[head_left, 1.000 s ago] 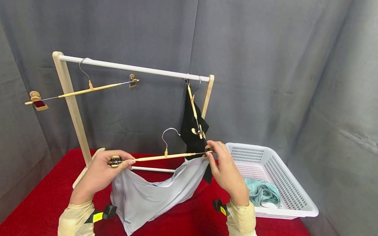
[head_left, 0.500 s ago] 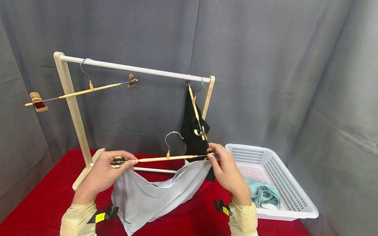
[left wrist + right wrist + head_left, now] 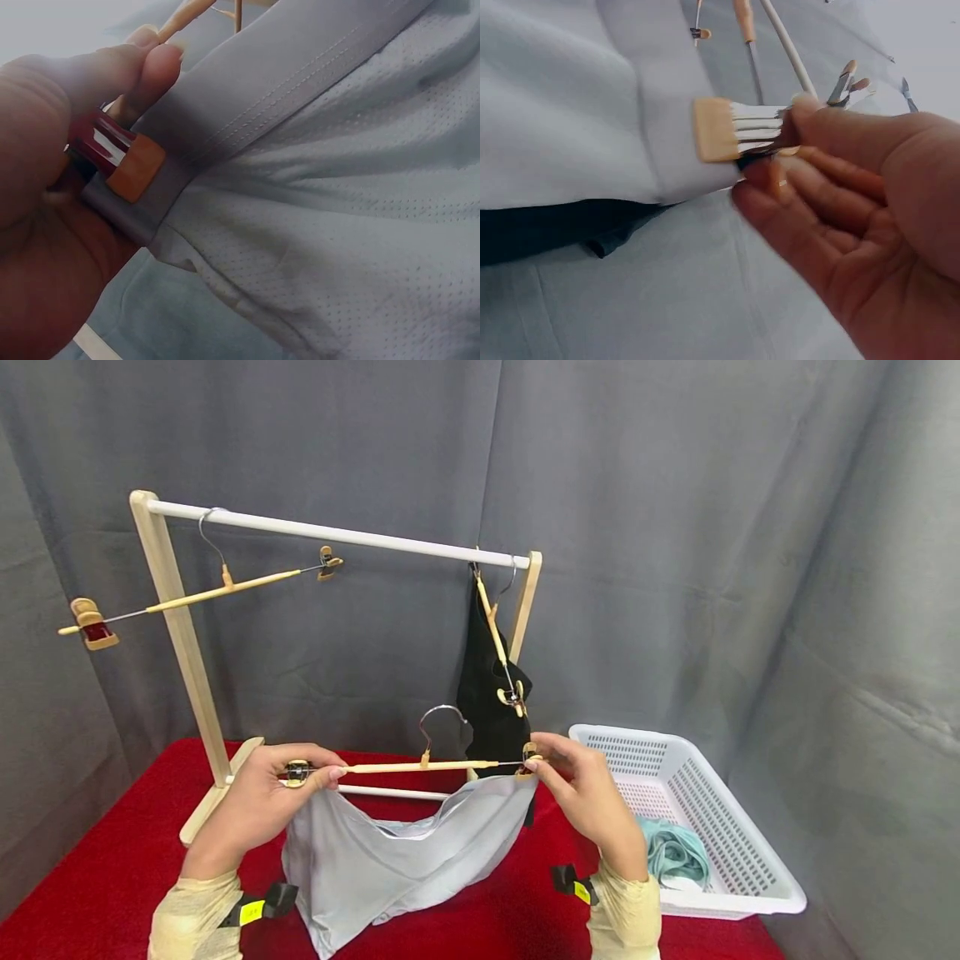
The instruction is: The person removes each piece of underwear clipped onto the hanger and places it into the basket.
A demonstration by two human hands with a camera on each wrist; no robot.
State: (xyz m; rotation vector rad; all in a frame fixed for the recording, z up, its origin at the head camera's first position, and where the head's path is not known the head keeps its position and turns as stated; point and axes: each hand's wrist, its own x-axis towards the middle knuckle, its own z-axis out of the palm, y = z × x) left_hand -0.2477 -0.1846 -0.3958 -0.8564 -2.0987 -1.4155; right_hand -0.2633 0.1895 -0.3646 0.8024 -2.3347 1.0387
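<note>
Plausibly, a hard squeeze by the right grip [image 3: 587, 793], which pinches the right clip [image 3: 712, 129], could free the grey garment [image 3: 405, 872] and drop that corner. The left grip [image 3: 262, 793] pinches the hanger [image 3: 386, 768] beside the left clip [image 3: 139, 169]. The garment sags between and below both grips, so an uneven tug might drag cloth out. Beneath them spreads a red-covered tabletop [image 3: 517, 910]; beyond stand a rack [image 3: 180, 647] and grey curtains [image 3: 675, 543]. Right of the right grip sits a white basket [image 3: 782, 893] holding teal cloth [image 3: 675, 852].
</note>
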